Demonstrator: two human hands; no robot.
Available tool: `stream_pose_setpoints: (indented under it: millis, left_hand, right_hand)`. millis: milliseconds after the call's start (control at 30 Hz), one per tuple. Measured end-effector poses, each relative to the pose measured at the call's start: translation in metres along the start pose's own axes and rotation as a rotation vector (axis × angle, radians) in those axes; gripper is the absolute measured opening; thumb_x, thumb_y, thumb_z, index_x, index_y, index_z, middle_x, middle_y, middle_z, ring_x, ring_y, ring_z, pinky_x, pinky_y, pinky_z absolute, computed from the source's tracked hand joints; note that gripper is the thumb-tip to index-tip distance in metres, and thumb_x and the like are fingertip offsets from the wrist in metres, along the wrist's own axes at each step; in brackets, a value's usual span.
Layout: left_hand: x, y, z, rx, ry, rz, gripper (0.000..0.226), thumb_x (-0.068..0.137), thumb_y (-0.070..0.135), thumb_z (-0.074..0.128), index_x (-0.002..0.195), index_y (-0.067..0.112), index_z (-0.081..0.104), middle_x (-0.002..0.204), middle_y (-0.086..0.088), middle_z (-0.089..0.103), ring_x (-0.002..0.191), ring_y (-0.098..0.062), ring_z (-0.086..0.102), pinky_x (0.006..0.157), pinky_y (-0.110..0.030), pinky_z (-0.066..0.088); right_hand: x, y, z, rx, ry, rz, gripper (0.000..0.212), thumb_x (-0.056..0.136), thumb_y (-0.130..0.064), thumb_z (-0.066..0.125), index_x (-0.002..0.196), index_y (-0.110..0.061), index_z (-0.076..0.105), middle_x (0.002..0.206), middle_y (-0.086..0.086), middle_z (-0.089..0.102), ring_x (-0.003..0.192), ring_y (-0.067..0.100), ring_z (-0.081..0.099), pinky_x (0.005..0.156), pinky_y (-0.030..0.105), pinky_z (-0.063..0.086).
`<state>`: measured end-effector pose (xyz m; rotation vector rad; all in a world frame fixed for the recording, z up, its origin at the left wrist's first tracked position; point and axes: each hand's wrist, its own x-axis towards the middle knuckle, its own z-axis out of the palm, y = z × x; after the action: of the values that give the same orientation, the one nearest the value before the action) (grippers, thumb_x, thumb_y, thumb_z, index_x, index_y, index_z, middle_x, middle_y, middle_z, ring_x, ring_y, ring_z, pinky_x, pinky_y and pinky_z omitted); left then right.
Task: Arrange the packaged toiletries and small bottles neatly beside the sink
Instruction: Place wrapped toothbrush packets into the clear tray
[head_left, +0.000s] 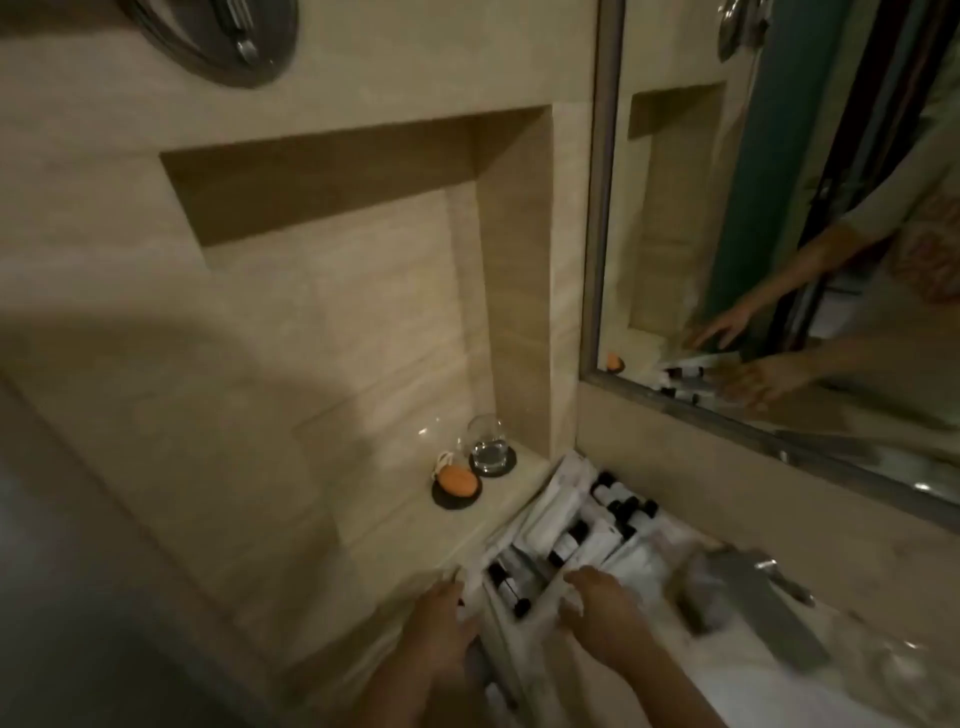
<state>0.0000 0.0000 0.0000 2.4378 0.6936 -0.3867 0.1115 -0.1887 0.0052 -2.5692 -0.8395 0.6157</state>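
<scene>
White packaged toiletries (553, 506) lie in a loose heap on the counter against the wall, mixed with small dark-capped bottles (626, 506). More small bottles (506, 584) lie between my hands. My left hand (441, 618) rests on the left edge of the heap, fingers on a white packet. My right hand (602, 608) lies flat on white packets at the heap's right side, fingers spread. Whether either hand grips anything is blurred.
A chrome faucet (748, 592) stands right of the heap, with the sink edge (893, 670) beyond. A wall niche ledge holds an upturned glass on a dark coaster (491, 449) and an orange soap on a dark dish (457, 483). A mirror (779, 208) hangs above.
</scene>
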Motion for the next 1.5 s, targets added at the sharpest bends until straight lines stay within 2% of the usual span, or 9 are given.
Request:
stream_pose_setpoints:
  millis: [133, 267, 467, 600, 833, 933, 1067, 1300, 1500]
  left_hand:
    - [0.015, -0.004, 0.008, 0.014, 0.009, -0.041, 0.059, 0.092, 0.041, 0.05, 0.14, 0.01, 0.036, 0.145, -0.011, 0.04, 0.128, -0.024, 0.044, 0.104, -0.032, 0.039]
    - [0.032, -0.008, 0.015, 0.106, -0.034, -0.023, 0.056, 0.091, 0.04, 0.049, 0.137, 0.01, 0.04, 0.145, -0.013, 0.04, 0.133, -0.031, 0.036, 0.107, -0.037, 0.036]
    - [0.062, 0.01, 0.022, 0.256, 0.082, 0.163, 0.044, 0.091, 0.036, 0.047, 0.13, 0.018, 0.046, 0.133, -0.005, 0.047, 0.126, -0.025, 0.041, 0.107, -0.037, 0.03]
    - [0.085, 0.04, 0.031, 0.278, 0.04, 0.261, 0.04, 0.092, 0.037, 0.047, 0.125, 0.014, 0.05, 0.131, -0.008, 0.048, 0.124, -0.026, 0.041, 0.101, -0.039, 0.038]
    - [0.113, 0.07, 0.048, 0.3, -0.015, 0.311, 0.038, 0.089, 0.033, 0.053, 0.117, 0.007, 0.053, 0.122, -0.012, 0.053, 0.116, -0.029, 0.047, 0.095, -0.04, 0.043]
    - [0.12, 0.078, 0.051, 0.277, -0.042, 0.304, 0.037, 0.089, 0.032, 0.054, 0.117, 0.007, 0.052, 0.118, -0.013, 0.057, 0.114, -0.03, 0.049, 0.094, -0.041, 0.045]
    - [0.13, 0.086, 0.056, 0.226, -0.101, 0.235, 0.035, 0.088, 0.027, 0.057, 0.117, 0.008, 0.051, 0.12, -0.014, 0.058, 0.113, -0.031, 0.053, 0.093, -0.042, 0.048]
    - [0.138, 0.088, 0.053, 0.129, -0.22, 0.168, 0.03, 0.09, 0.024, 0.052, 0.112, 0.005, 0.057, 0.116, -0.015, 0.061, 0.106, -0.031, 0.058, 0.088, -0.039, 0.051]
    - [0.128, 0.084, 0.039, -0.099, -0.18, 0.136, 0.028, 0.094, 0.022, 0.046, 0.114, 0.005, 0.054, 0.117, -0.013, 0.06, 0.105, -0.028, 0.058, 0.086, -0.035, 0.051]
  right_hand:
    - [0.013, 0.013, 0.005, -0.093, 0.027, 0.043, 0.045, 0.095, -0.036, 0.045, 0.137, -0.022, 0.041, 0.14, 0.002, 0.044, 0.127, 0.022, 0.042, 0.101, 0.034, 0.039]
    - [0.024, 0.018, 0.013, -0.104, 0.02, 0.113, 0.054, 0.093, -0.038, 0.047, 0.142, -0.02, 0.032, 0.147, 0.004, 0.035, 0.131, 0.026, 0.036, 0.105, 0.04, 0.037]
    - [0.031, 0.022, 0.023, -0.097, 0.147, 0.406, 0.054, 0.09, -0.032, 0.049, 0.138, -0.016, 0.03, 0.144, 0.009, 0.031, 0.13, 0.03, 0.034, 0.097, 0.043, 0.042]
    - [0.039, 0.029, 0.027, 0.161, 0.254, 0.64, 0.052, 0.091, -0.033, 0.048, 0.136, -0.011, 0.03, 0.137, 0.018, 0.038, 0.125, 0.037, 0.04, 0.097, 0.046, 0.041]
    - [0.064, 0.045, 0.025, 0.548, 0.362, 0.891, 0.09, 0.079, -0.046, 0.068, 0.144, -0.006, 0.02, 0.143, 0.021, 0.032, 0.13, 0.04, 0.035, 0.105, 0.049, 0.036]
    - [0.075, 0.049, 0.021, 0.619, 0.322, 0.969, 0.073, 0.08, -0.043, 0.068, 0.132, -0.004, 0.034, 0.129, 0.017, 0.046, 0.118, 0.035, 0.048, 0.098, 0.046, 0.045]
    - [0.082, 0.055, 0.013, 0.778, 0.363, 1.029, 0.038, 0.08, -0.026, 0.071, 0.09, -0.011, 0.038, 0.081, 0.006, 0.051, 0.077, 0.023, 0.054, 0.076, 0.038, 0.051]
    - [0.079, 0.066, 0.013, 0.876, 0.375, 0.935, 0.039, 0.082, -0.025, 0.064, 0.117, -0.011, 0.056, 0.1, 0.012, 0.062, 0.093, 0.032, 0.06, 0.085, 0.043, 0.053]
    - [0.061, 0.058, 0.008, 0.832, 0.514, 0.861, 0.033, 0.092, -0.017, 0.048, 0.123, -0.006, 0.048, 0.107, 0.017, 0.061, 0.093, 0.033, 0.059, 0.082, 0.043, 0.05]
